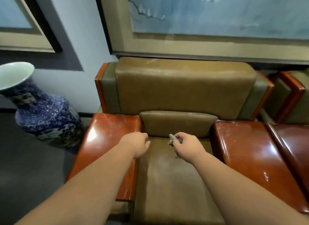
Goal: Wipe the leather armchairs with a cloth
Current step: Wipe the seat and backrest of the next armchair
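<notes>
Lounge: leather armchairs [180, 94], framed painting [209, 15], floor vase [43, 114].

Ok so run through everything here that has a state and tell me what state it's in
cloth: bunched, gripped in the right hand, held above the seat.
right hand: curled round the cloth.
left hand: loosely curled, holding nothing.
seat cushion: dull, with a pale dusty patch.
left armrest: glossy, faintly scuffed.
right armrest: glossy, flecked with white specks.
vase: upright on the floor.

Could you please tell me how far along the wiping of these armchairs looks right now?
Early, it seems. Done: nothing clearly; the backrest top and the right armrest show pale marks. In hand: the right hand holds the grey cloth bunched above the seat; the left hand holds nothing. Left: this chair and the second armchair.
</notes>
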`<state>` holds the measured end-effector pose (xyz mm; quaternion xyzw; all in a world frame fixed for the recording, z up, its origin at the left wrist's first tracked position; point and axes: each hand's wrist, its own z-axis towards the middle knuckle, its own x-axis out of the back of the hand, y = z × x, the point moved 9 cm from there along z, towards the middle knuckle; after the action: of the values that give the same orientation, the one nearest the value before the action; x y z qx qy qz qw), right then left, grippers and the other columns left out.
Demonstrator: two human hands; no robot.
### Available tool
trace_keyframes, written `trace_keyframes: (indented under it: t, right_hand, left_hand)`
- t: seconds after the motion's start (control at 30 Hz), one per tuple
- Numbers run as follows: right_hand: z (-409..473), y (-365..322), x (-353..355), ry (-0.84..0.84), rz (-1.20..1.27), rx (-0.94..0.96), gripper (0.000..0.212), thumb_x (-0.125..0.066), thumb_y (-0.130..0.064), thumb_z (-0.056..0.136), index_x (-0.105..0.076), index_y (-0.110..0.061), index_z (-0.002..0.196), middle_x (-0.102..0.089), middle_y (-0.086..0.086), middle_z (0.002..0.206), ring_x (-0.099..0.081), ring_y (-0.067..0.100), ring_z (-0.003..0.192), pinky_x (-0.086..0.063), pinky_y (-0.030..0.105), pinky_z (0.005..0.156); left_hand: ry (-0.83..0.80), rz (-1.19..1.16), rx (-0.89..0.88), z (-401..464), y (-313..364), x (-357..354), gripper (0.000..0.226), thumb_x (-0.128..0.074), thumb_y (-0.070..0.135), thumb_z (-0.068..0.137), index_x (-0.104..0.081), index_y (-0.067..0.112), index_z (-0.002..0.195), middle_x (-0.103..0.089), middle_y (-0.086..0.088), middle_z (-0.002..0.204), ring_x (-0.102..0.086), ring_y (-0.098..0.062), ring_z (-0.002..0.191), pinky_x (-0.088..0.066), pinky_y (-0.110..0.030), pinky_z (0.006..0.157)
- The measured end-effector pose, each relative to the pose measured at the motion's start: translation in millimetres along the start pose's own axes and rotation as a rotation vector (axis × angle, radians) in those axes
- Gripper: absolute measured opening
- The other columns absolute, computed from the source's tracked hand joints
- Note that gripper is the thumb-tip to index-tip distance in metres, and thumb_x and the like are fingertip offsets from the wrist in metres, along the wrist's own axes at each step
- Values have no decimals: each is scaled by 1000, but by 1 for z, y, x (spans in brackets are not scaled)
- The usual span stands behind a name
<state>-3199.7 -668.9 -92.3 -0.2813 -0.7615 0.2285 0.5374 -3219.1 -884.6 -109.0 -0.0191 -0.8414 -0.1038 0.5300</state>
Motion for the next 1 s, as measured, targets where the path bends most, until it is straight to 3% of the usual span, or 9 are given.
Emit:
trace_keyframes:
  t: [0.33, 0.47, 0.67, 1.0]
  right_hand:
    - [3, 15, 73, -26, -139, 75, 14, -54, -46, 98, -66, -40, 102, -72, -10, 81, -72, 5, 66, -64, 35, 67]
    - [18, 12, 107, -60, -215, 131, 16, -53, -45, 96, -66, -38, 102, -72, -10, 79, -70, 5, 64, -63, 35, 67]
    - [49, 2, 150, 25, -278, 201, 24, -53, -46, 97, -68, -35, 113, -66, -14, 88, -65, 12, 84, -48, 30, 69]
    - [112, -28, 169, 112, -278, 232, 18, -54, -44, 99, -68, -38, 109, -71, -10, 94, -65, 13, 84, -56, 34, 75]
  left_hand:
    - [150, -243, 60, -2, 55, 56, 36, -42, 48, 109, -67, 30, 126, -73, 3, 118, -67, -19, 107, -56, -38, 94]
    - [145, -219, 75, 5, 80, 75, 32, -46, 42, 108, -69, 31, 127, -72, 6, 120, -66, -17, 110, -57, -37, 97]
    - [215, -215, 99, 17, 89, 118, 30, -48, 44, 108, -68, 32, 128, -72, 7, 118, -67, -15, 107, -58, -38, 95]
    - [342, -50, 72, 85, 57, 194, 33, -50, 45, 107, -63, 30, 133, -69, 6, 115, -65, -13, 100, -56, -33, 86]
